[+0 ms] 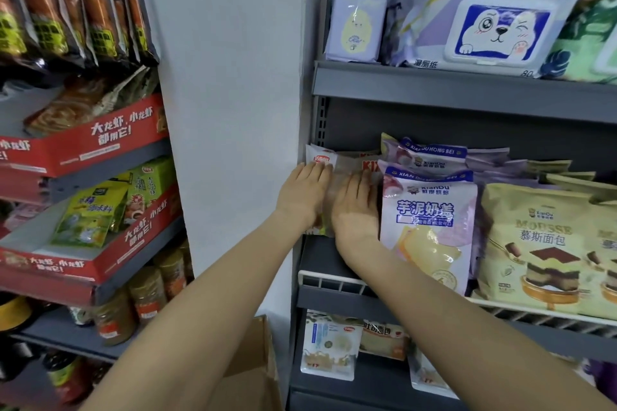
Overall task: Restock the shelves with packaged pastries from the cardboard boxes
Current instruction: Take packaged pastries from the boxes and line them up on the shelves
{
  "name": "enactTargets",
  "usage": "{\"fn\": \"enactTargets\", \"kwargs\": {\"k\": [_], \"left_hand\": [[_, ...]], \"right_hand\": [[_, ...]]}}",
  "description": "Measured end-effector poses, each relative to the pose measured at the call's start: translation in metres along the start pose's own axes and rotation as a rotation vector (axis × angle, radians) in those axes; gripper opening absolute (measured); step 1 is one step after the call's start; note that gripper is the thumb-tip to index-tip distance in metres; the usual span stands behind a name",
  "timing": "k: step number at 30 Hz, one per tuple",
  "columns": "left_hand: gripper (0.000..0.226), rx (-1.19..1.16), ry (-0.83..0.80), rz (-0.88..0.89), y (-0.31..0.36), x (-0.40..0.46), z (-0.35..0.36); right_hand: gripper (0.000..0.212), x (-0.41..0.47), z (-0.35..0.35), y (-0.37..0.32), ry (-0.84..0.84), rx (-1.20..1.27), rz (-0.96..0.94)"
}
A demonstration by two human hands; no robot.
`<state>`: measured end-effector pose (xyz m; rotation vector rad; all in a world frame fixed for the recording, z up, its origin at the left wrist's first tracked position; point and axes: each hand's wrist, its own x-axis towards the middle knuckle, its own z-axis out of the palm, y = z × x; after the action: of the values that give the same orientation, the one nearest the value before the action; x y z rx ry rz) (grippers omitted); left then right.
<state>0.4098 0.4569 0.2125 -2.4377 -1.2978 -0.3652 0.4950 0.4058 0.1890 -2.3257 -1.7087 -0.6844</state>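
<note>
A grey metal shelf (pixel 334 257) stands against a white wall (pixel 233 110). It has a white wire rail (pixel 334 277) along its front edge. At the far left end of this shelf lies a pastry packet (pixel 344 167), white and see-through with red print. It lies flat, with its long side running from the front of the shelf to the back, and its top end points at the back panel.

The left hand (pixel 305 193) lies flat on the packet's left part, fingers straight and close together. The right hand (pixel 355 207) lies flat on its right part, fingers straight too.

Just to the right, touching the right hand, stands a row of purple bread bags (pixel 430 210), upright. Next to them stand yellow mousse bags (pixel 541 243). The packet fills the narrow gap between the shelf's left post and the purple bags.

Below, by the shelf's foot, sits an open cardboard box (pixel 250 377). The shelf above holds wet wipe packs (pixel 494 30).
</note>
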Motion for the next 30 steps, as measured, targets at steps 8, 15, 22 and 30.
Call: {"fn": "enactTargets", "kwargs": {"k": [8,15,22,30], "left_hand": [[0.110,-0.088,-0.004,-0.006,0.002,-0.022,0.002],[0.105,-0.131,-0.107,0.074,0.019,-0.019,-0.015],[0.087,-0.201,-0.375,0.071,0.007,0.015,-0.041],[0.095,-0.127,-0.422,0.048,0.016,0.025,-0.029]], "right_hand": [[0.058,-0.017,-0.041,0.003,0.265,-0.158,-0.154],[0.082,-0.023,-0.077,0.081,0.104,-0.060,-0.091],[0.107,-0.023,-0.072,0.106,-0.099,0.071,-0.095],[0.092,-0.019,-0.064,0.100,-0.083,0.050,-0.125]]}}
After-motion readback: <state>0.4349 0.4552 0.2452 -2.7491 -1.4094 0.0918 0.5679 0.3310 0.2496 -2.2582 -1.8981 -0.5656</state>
